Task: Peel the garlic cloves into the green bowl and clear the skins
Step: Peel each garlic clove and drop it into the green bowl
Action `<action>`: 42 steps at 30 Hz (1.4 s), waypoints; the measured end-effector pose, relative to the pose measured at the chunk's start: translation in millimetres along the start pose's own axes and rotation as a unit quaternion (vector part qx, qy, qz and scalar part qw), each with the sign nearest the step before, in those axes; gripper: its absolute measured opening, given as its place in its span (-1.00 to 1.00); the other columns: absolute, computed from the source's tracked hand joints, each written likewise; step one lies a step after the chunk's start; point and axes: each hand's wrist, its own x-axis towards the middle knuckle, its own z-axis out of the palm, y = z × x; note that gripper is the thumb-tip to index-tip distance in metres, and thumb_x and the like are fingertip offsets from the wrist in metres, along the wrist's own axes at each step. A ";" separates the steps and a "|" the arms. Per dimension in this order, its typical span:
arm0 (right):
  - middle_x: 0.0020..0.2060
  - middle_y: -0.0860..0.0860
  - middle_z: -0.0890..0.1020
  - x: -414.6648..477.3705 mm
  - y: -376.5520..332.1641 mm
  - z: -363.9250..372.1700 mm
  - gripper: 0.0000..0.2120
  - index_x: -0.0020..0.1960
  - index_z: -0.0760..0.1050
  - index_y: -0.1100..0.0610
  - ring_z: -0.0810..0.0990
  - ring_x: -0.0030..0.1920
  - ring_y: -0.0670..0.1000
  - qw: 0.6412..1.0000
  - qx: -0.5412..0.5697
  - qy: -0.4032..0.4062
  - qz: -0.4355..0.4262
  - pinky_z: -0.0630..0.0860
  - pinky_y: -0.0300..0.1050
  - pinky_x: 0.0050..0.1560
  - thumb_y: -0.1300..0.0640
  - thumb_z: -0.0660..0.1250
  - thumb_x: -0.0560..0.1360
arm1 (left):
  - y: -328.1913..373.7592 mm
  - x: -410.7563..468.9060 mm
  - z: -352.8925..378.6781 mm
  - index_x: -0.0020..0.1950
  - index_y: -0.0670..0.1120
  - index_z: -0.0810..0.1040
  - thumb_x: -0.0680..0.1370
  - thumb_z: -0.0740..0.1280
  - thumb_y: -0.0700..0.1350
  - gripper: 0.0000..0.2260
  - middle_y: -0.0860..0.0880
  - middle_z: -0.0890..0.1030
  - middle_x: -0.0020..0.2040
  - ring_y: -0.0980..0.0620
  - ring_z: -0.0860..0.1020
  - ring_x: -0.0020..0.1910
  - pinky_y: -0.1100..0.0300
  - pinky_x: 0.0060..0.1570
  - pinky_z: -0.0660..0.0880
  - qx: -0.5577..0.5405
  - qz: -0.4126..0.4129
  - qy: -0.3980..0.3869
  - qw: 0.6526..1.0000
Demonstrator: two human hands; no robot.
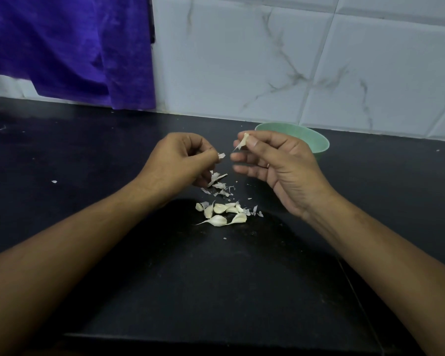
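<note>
My right hand [275, 160] pinches a garlic clove [244, 140] between thumb and forefinger, a strip of skin hanging from it. My left hand [176, 160] is closed on a scrap of garlic skin [221, 155] at its fingertips. Both hands hover above the black counter. Below them lies a pile of several unpeeled garlic cloves [222, 214]. Loose peeled skins [219, 185] are scattered just beyond the pile. The green bowl [311, 140] stands behind my right hand, which hides part of it; its inside cannot be seen.
The black counter [113, 155] meets a white marble-patterned tiled wall [267, 60] at the back. A purple cloth [70, 47] hangs at the upper left. Small skin flecks [54, 181] lie on the left. The counter's front edge [216, 337] is near me.
</note>
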 end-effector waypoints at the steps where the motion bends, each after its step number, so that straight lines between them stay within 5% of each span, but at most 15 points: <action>1: -0.01 0.16 0.73 0.0 -1.1 -1.0 -0.82 0.17 0.62 0.31 0.73 -0.06 0.09 1.000 -0.001 0.004 0.003 0.69 -0.04 -0.04 0.27 0.35 0.61 | 0.0 -0.3 -1.2 -0.13 -0.22 0.67 0.58 0.43 -0.19 -0.87 -0.26 0.69 -0.18 -0.02 0.67 -0.30 0.07 -0.22 0.66 0.008 -0.002 0.002 1.000; 5: -0.02 0.21 0.72 -1.1 1.3 -3.4 -0.80 0.21 0.61 0.31 0.74 -0.08 0.10 1.000 -0.028 0.005 0.013 0.71 -0.03 -0.03 0.28 0.36 0.62 | -0.2 -0.7 -4.0 -0.15 -0.17 0.69 0.58 0.41 -0.13 -0.84 -0.15 0.69 -0.24 0.05 0.64 -0.32 0.13 -0.29 0.61 0.063 0.015 0.022 0.998; 10: 0.01 0.23 0.72 -1.2 3.3 -2.5 -0.79 0.23 0.60 0.30 0.73 -0.10 0.09 0.998 -0.046 -0.004 0.035 0.71 -0.03 -0.05 0.30 0.37 0.61 | -7.5 1.7 -6.4 -0.23 -0.03 0.63 0.53 0.47 -0.02 -0.83 -0.06 0.67 -0.29 -0.11 0.66 -0.22 -0.11 -0.10 0.65 0.149 0.047 0.029 0.987; 14: 0.00 0.24 0.72 -2.3 4.3 -3.1 -0.82 0.18 0.56 0.30 0.72 -0.13 0.10 0.997 -0.065 -0.012 0.039 0.71 -0.01 -0.09 0.34 0.38 0.59 | -9.7 3.2 -5.9 -0.21 -0.04 0.58 0.50 0.55 0.00 -0.78 -0.02 0.62 -0.35 0.07 0.53 -0.40 0.02 -0.23 0.55 0.158 0.067 0.017 0.985; 18: 0.00 0.32 0.70 -2.5 6.0 -2.6 -0.81 0.15 0.55 0.31 0.73 -0.15 0.10 0.995 -0.088 -0.012 0.034 0.71 -0.02 -0.10 0.37 0.42 0.55 | -11.4 4.5 -5.0 -0.12 0.00 0.65 0.52 0.54 -0.13 -0.90 0.06 0.63 -0.31 0.11 0.55 -0.36 0.06 -0.21 0.59 0.129 0.072 -0.007 0.989; 21: -0.03 0.35 0.70 -3.2 8.1 -0.6 -0.82 0.14 0.59 0.31 0.73 -0.18 0.08 0.993 -0.118 -0.011 0.027 0.72 -0.03 -0.10 0.38 0.43 0.54 | -11.0 3.7 -4.1 -0.05 0.07 0.71 0.56 0.47 -0.14 -0.91 0.02 0.68 -0.23 -0.09 0.67 -0.24 -0.15 -0.11 0.69 0.110 0.084 -0.020 0.990; 31: -0.11 0.30 0.73 -3.9 9.6 1.4 -0.83 0.10 0.64 0.37 0.74 -0.14 0.14 0.989 -0.145 -0.002 -0.020 0.71 -0.06 -0.08 0.39 0.46 0.51 | -3.5 -0.6 0.3 -0.06 0.03 0.73 0.49 0.49 0.12 -0.82 -0.12 0.73 -0.20 -0.26 0.69 -0.21 -0.25 -0.12 0.68 0.047 0.090 -0.034 0.994; 37: -0.13 0.30 0.73 -4.2 7.9 2.5 -0.84 0.08 0.65 0.38 0.74 -0.16 0.14 0.989 -0.145 -0.001 -0.032 0.71 -0.09 -0.12 0.42 0.46 0.50 | -3.2 0.1 0.8 -0.07 -0.12 0.73 0.58 0.51 -0.15 -0.94 -0.27 0.69 -0.15 -0.01 0.61 -0.26 0.00 -0.19 0.64 -0.006 0.064 -0.050 0.997; 42: -0.15 0.27 0.73 -5.5 6.7 2.1 -0.85 0.06 0.66 0.34 0.75 -0.17 0.13 0.990 -0.135 0.000 -0.031 0.72 -0.04 -0.08 0.41 0.47 0.49 | -3.3 -0.5 1.2 -0.08 -0.07 0.74 0.56 0.51 -0.11 -0.95 -0.23 0.70 -0.17 -0.03 0.63 -0.27 -0.03 -0.18 0.67 -0.003 0.079 -0.048 0.996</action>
